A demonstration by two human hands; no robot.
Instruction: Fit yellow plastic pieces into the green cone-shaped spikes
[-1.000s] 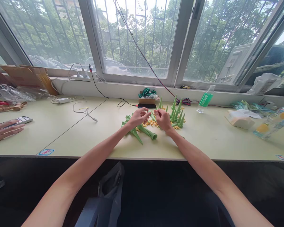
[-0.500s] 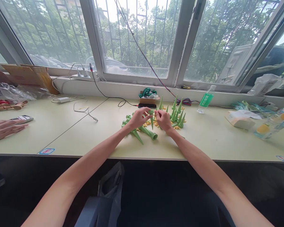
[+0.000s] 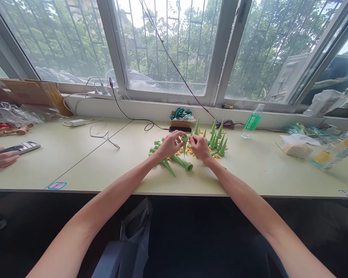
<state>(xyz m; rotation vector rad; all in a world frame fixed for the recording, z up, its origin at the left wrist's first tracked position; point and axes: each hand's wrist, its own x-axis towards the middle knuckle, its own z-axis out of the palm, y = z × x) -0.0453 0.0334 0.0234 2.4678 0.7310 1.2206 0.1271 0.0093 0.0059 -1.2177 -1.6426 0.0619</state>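
Observation:
My left hand (image 3: 169, 144) pinches a green plastic cone spike (image 3: 185, 141) by its round open end, point hanging down. Right beside it, my right hand (image 3: 201, 148) is closed, fingertips pinched at the spike's rim; whether it holds a small part I cannot make out. Below my hands several green spikes (image 3: 178, 161) lie flat on the pale table (image 3: 110, 166). Several more spikes (image 3: 218, 136) stand upright behind my right hand. Small yellow pieces (image 3: 188, 150) are scattered among them.
A green-labelled water bottle (image 3: 252, 121) stands at the right, with a tissue pack (image 3: 294, 146) and plastic bottles (image 3: 333, 151) further right. A black phone (image 3: 180, 129) lies behind the spikes. At far left another person's hand (image 3: 0, 160) rests by a phone (image 3: 16, 148). Cables (image 3: 103, 133) cross the table.
The spike in my left hand has turned from lying sideways to hanging point down. The other person's hand at left has drawn back toward the table edge.

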